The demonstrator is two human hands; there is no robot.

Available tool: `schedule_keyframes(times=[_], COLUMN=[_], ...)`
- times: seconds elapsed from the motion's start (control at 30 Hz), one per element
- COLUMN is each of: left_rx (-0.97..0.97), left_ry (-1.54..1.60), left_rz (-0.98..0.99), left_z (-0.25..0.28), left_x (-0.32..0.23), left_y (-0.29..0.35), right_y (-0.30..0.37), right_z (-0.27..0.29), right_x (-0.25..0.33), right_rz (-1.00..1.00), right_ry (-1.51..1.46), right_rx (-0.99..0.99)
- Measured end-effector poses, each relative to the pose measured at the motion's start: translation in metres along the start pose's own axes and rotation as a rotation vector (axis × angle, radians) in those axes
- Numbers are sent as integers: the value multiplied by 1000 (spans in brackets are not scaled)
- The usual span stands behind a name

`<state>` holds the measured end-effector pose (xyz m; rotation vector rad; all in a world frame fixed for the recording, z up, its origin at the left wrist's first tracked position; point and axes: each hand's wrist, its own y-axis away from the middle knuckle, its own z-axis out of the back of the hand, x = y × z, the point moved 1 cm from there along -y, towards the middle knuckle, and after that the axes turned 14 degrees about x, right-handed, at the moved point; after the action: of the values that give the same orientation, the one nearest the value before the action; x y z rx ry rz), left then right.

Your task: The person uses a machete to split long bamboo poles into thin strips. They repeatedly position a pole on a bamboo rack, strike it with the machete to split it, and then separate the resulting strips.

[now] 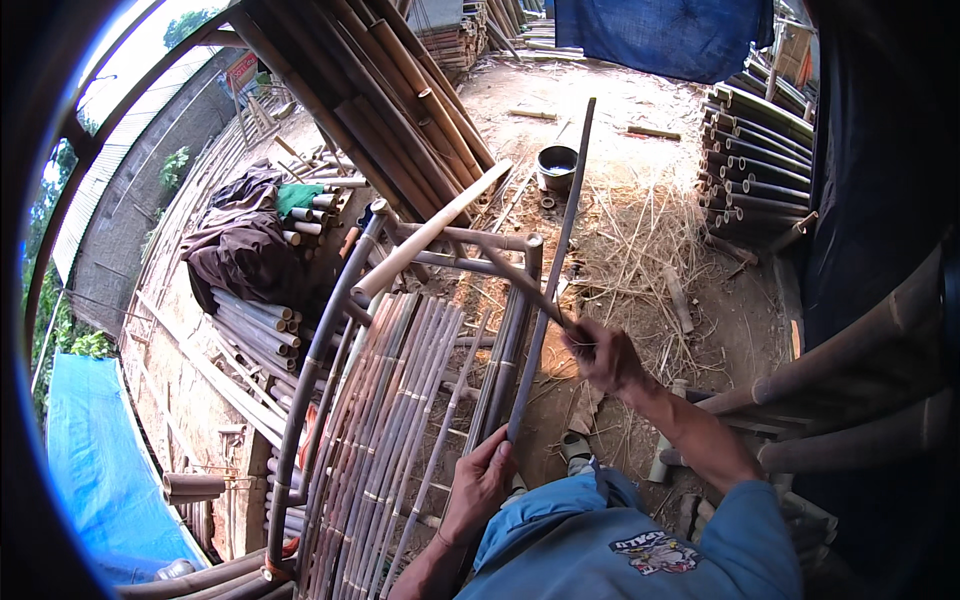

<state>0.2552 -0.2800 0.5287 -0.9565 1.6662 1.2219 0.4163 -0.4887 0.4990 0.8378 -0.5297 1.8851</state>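
My left hand (480, 485) is closed on the lower part of a long dark bamboo strip (568, 215), which rises away from me, tilted slightly right. My right hand (605, 357) grips one end of a narrow brownish stick-like tool (520, 278); its exact kind is unclear. The tool slants up and left, crossing the strip in view; whether they touch I cannot tell. Left of my hands stands a bamboo frame (318, 350) of thick poles, with a row of thin bamboo slats (385, 400) along it. A pale bamboo pole (435, 228) rests across its far end.
Tall bamboo poles (370, 100) lean beyond the frame. A black bucket (556, 165) stands on the ground near scattered shavings (650, 235). Stacked bamboo (755, 160) lies at the far right, with thick poles (840, 350) nearer me. A blue tarp (105, 450) is at left.
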Motion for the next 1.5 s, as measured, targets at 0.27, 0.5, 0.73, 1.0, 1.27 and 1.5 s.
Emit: schedule_keyframes(times=[0.27, 0.5, 0.73, 1.0, 1.27, 1.5], left_rx=[52, 87, -96, -66, 108, 209], left_ry=[20, 73, -139, -164, 117, 402], left_rz=[4, 70, 58, 134, 160, 101], left_z=[-1, 16, 29, 55, 61, 30], left_x=[23, 29, 50, 70, 74, -6], left_y=[37, 79, 139, 147, 125, -20], right_y=[-18, -40, -63, -57, -62, 11], right_z=[45, 94, 181, 124, 188, -14], right_x=[-26, -51, -90, -37, -101, 33], right_rz=[-161, 26, -108, 533, -246, 466], right_ry=[-18, 372, 412, 504, 25, 453], right_rx=[-82, -189, -376, -138, -463, -169])
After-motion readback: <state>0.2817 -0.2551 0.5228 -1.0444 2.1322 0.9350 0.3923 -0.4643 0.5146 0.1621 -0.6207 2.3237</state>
